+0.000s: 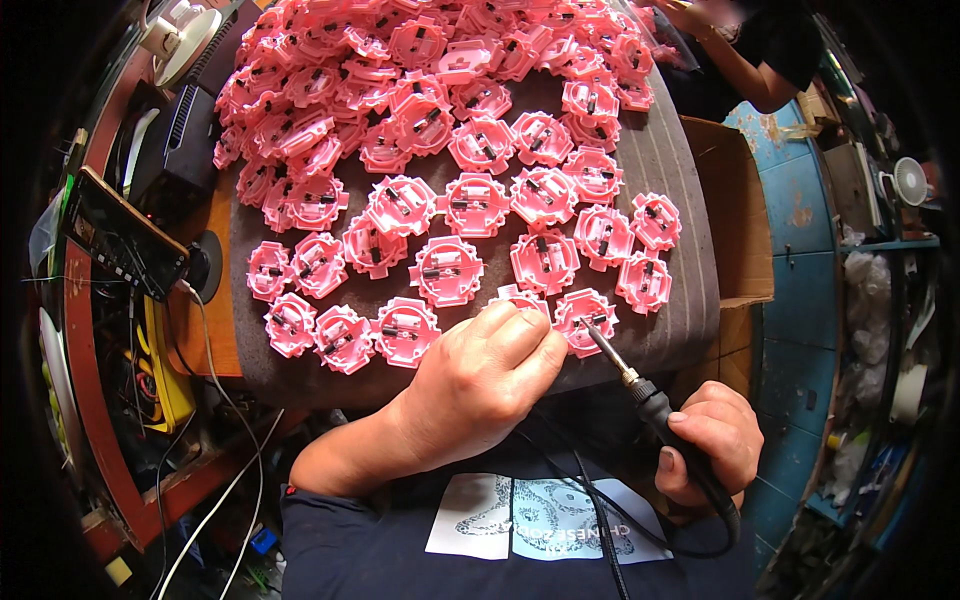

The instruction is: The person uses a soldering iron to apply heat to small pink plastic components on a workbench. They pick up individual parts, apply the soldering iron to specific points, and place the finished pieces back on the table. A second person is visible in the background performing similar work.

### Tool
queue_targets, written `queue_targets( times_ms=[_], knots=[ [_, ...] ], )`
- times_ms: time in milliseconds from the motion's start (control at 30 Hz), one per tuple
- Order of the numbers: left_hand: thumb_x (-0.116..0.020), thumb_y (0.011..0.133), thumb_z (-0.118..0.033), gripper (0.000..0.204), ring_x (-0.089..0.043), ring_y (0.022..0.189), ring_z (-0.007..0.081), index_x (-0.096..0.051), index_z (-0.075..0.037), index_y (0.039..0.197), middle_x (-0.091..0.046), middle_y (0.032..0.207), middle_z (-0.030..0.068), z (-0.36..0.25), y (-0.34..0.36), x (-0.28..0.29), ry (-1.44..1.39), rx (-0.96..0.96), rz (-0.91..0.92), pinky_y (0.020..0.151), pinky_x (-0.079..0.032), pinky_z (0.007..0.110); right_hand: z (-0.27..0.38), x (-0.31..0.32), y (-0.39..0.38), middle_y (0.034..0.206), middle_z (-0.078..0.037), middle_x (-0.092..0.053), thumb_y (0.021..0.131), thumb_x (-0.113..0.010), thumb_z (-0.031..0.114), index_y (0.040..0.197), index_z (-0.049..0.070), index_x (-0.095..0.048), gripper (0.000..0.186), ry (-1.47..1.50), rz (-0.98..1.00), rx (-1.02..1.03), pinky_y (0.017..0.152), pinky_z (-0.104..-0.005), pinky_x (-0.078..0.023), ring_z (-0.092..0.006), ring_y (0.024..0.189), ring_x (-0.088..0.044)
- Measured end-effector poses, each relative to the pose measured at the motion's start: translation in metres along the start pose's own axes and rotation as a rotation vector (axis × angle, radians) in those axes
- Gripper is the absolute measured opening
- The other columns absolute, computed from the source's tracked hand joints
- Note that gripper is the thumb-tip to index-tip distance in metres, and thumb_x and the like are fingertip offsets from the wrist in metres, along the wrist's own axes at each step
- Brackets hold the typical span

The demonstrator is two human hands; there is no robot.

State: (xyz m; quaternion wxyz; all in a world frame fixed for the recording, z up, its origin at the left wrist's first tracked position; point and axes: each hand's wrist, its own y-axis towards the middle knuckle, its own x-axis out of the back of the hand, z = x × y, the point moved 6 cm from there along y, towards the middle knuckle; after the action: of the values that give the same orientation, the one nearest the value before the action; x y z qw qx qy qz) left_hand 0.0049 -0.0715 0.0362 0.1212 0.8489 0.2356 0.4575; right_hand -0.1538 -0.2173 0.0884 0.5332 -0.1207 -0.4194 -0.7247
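Note:
My right hand (708,440) grips a black soldering iron (650,395) by its handle. The iron's metal tip touches a pink round plastic part (585,318) at the near edge of a dark grey mat (670,190). My left hand (480,380) rests on the mat just left of that part, fingers curled, covering most of another pink part (518,296). Whether it pinches something thin I cannot tell. Several more pink parts with small dark components lie in rows on the mat (445,270), and a heap of them fills the far side (420,60).
A phone (120,235) with a cable lies at the left beside a black box (185,140) and loose wires. An open cardboard box (735,210) stands at the right of the mat. Another person's arm (735,50) reaches in at the far right.

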Motion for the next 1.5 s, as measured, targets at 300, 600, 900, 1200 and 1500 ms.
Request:
queue_targets(
  times_ms=[300, 600, 900, 1200, 1500],
  knots=[
    [-0.075, 0.074, 0.004, 0.035, -0.067, 0.091, 0.034, -0.068, 0.003, 0.108, -0.063, 0.101, 0.0137, 0.001, 0.001, 0.0, 0.014, -0.003, 0.012, 0.086, -0.059, 0.044, 0.003, -0.001, 0.008, 0.076, -0.01, -0.066, 0.081, -0.081, 0.01, 0.109, -0.001, -0.066, 0.034, -0.024, 0.051, 0.019, 0.053, -0.0378, -0.047, -0.0253, 0.057, -0.059],
    [-0.074, 0.075, 0.005, 0.033, -0.065, 0.086, 0.0321, -0.068, 0.003, 0.108, -0.062, 0.098, 0.013, 0.001, 0.004, -0.001, 0.023, -0.003, 0.009, 0.078, -0.057, 0.041, 0.006, -0.001, 0.011, 0.076, -0.01, -0.066, 0.081, -0.08, 0.01, 0.109, -0.001, -0.066, 0.033, -0.048, 0.063, 0.019, 0.053, -0.0378, -0.047, -0.0253, 0.057, -0.059],
    [-0.079, 0.075, 0.009, 0.033, -0.063, 0.08, 0.0303, -0.068, 0.002, 0.106, -0.061, 0.097, 0.0121, 0.0, -0.004, 0.004, -0.031, -0.033, -0.044, 0.07, -0.054, 0.04, 0.005, 0.007, 0.001, 0.071, -0.009, -0.063, 0.082, -0.079, 0.013, 0.109, -0.001, -0.067, 0.033, -0.023, -0.043, 0.022, 0.053, -0.0377, -0.046, -0.0252, 0.055, -0.057],
    [-0.078, 0.074, 0.009, 0.033, -0.064, 0.08, 0.0302, -0.068, 0.003, 0.105, -0.062, 0.099, 0.0128, -0.001, -0.004, 0.001, -0.02, -0.045, -0.032, 0.07, -0.054, 0.04, 0.004, 0.004, -0.003, 0.071, -0.009, -0.063, 0.081, -0.079, 0.011, 0.11, -0.001, -0.067, 0.034, 0.01, -0.027, 0.027, 0.053, -0.0373, -0.044, -0.0241, 0.055, -0.056],
    [-0.078, 0.072, 0.007, 0.033, -0.065, 0.08, 0.0301, -0.069, 0.003, 0.103, -0.063, 0.098, 0.0127, -0.003, -0.004, 0.001, -0.017, -0.061, -0.044, 0.068, -0.055, 0.039, 0.004, 0.003, -0.005, 0.072, -0.009, -0.063, 0.08, -0.079, 0.012, 0.109, 0.001, -0.067, 0.034, 0.004, -0.011, 0.018, 0.053, -0.0381, -0.045, -0.0247, 0.056, -0.056]
  ],
)
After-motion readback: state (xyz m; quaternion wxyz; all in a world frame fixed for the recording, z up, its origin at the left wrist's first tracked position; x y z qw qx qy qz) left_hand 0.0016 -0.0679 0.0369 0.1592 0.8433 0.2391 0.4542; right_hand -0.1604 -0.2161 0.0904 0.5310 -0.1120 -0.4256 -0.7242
